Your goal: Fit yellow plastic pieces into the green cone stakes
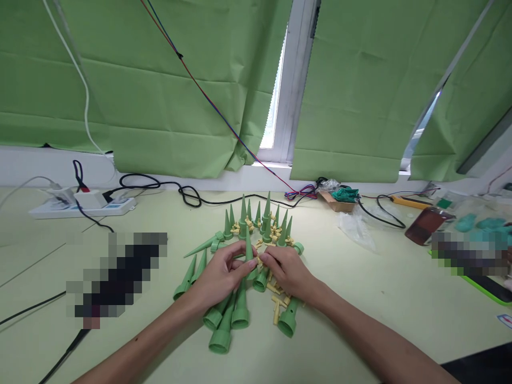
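Observation:
My left hand (228, 269) grips a green plastic watering spike (248, 248), its tip pointing up. Close beside it, my right hand (286, 269) pinches a small yellow valve (259, 260) against the spike's side; whether the two parts are joined I cannot make out. Several loose green spikes (221, 336) lie around and below my hands, open ends toward me. Loose yellow T-shaped valves (277, 308) lie under and below my right hand. Behind my hands, several spikes (243, 218) stand upright with yellow valves among them.
A white power strip (84, 207) sits at the back left, and a black cable (216, 202) runs along the wall. At the back right are a small cardboard box (338, 202), a plastic bag (356, 229) and a bottle of dark liquid (428, 224). Blurred dark items lie at both sides.

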`<state>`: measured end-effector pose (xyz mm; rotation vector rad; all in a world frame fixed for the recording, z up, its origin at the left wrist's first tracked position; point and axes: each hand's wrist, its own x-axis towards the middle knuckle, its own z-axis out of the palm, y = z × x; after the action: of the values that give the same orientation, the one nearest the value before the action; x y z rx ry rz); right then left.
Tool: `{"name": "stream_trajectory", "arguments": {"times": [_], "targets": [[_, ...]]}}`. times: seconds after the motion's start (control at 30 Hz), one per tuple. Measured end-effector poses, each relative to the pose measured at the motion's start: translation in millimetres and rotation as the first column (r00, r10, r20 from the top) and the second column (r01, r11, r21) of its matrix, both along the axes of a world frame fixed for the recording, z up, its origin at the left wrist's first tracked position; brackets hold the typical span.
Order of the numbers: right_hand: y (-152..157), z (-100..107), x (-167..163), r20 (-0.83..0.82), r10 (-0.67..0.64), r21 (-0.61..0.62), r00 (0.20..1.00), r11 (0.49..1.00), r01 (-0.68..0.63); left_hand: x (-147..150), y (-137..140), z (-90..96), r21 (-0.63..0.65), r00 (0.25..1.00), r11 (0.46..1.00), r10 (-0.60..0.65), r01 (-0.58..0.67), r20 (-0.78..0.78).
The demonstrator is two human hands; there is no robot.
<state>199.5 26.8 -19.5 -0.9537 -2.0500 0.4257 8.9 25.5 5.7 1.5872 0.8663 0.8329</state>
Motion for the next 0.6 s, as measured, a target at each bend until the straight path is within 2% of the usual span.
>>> {"name": "stream_trajectory", "arguments": {"times": [0.2,0.43,0.6], "targets": [[1,-1,1,0.016,-0.011,-0.029,1.000,1.000,0.011,-1,2,-1.8,0.013,1.000,1.000,0.005,-0.005,-0.018],[-6,7,1,0.044,0.017,-0.031,0.999,0.999,-0.016,0,1,2.6,0.004,0.995,0.998,0.067,-0.067,-0.069],[-6,8,2,0.051,0.034,-0.032,0.998,0.999,-0.032,-1,1,1.1,0.011,0.998,0.999,0.045,-0.044,-0.051]]}}
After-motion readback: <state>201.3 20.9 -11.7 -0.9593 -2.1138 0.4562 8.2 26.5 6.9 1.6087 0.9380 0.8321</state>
